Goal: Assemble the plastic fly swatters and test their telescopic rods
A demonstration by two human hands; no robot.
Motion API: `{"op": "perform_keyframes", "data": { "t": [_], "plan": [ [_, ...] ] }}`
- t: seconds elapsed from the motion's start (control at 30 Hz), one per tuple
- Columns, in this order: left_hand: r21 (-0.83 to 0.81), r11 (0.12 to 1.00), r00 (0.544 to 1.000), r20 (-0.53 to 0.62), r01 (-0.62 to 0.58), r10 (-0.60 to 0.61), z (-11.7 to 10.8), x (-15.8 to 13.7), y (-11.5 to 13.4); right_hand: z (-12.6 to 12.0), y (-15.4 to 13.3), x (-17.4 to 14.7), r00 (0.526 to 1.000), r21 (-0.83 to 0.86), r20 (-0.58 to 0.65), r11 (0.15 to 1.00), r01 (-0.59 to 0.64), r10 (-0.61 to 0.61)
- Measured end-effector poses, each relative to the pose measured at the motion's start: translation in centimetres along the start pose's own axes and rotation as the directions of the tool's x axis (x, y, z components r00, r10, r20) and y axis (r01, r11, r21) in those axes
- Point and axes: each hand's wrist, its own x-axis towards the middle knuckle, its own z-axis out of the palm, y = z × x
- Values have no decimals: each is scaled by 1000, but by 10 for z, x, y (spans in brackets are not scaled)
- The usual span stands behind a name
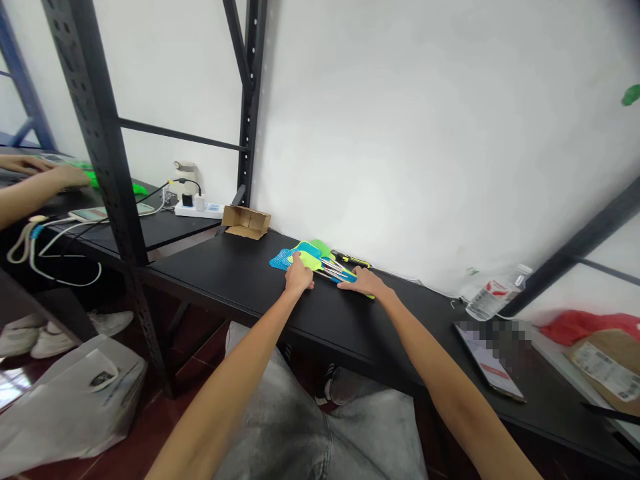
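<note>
Several fly swatters (307, 251) with blue, green and yellow-green mesh heads lie in a bunch on the black table (225, 273), their thin metal rods running to the right. My left hand (299, 274) is closed at the yellow-green head, its index finger lying along the mesh. Farther right, my right hand (364, 283) wraps over the blue and yellow-green handles, which partly hide beneath its fingers. Just behind the rods rests a black and yellow utility knife (351, 259), touched by neither hand.
An open cardboard box (247, 222) stands at the back left. To the right are a plastic bottle (496, 295), a phone (490, 363) and a brown parcel (607, 367). A black metal post (107, 147) rises at left, beside a power strip (200, 210) and another person's hands (70, 175).
</note>
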Motion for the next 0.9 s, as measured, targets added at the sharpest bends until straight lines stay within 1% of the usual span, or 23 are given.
{"op": "perform_keyframes", "data": {
  "t": [0.1,0.2,0.23,0.37,0.43,0.5,0.6,0.67,0.7,0.73,0.77,0.8,0.87,0.9],
  "plan": [
    [115,993,1000,28,-7,4,-12,1,2,-3,-28,-26,998,-27,18,998,-52,53],
    [181,983,999,46,-13,5,-19,2,4,-7,-59,-49,993,-16,60,994,-106,106],
    [213,977,999,48,-33,23,-20,2,4,-8,-70,-55,991,-6,67,994,-113,114],
    [412,899,987,19,-151,158,-28,3,7,-8,-113,-74,989,81,137,994,-71,60],
    [499,850,982,22,-172,185,-34,4,10,-5,-131,-81,992,127,127,992,-27,11],
    [559,808,981,59,-188,187,-41,6,15,-3,-145,-84,990,185,121,982,43,-67],
    [615,745,966,136,-258,222,-57,6,20,-1,-151,-84,982,257,100,958,130,-160],
    [672,663,944,217,-329,248,-71,0,20,1,-147,-80,984,278,77,951,135,-162],
    [699,615,931,266,-365,251,-79,-5,19,2,-143,-77,987,285,62,950,127,-151],
    [710,584,919,306,-394,248,-87,-13,17,4,-139,-74,989,296,41,947,126,-144],
    [698,580,908,328,-419,261,-95,-21,15,6,-135,-71,990,313,9,941,130,-140],
    [667,594,893,342,-449,291,-103,-30,13,9,-131,-67,990,335,-38,931,143,-138],
    [584,658,880,315,-476,357,-114,-48,9,17,-128,-59,979,358,-167,918,171,-118],
    [565,673,879,305,-477,366,-116,-56,8,21,-128,-55,965,359,-232,912,199,-119]
  ]
}}
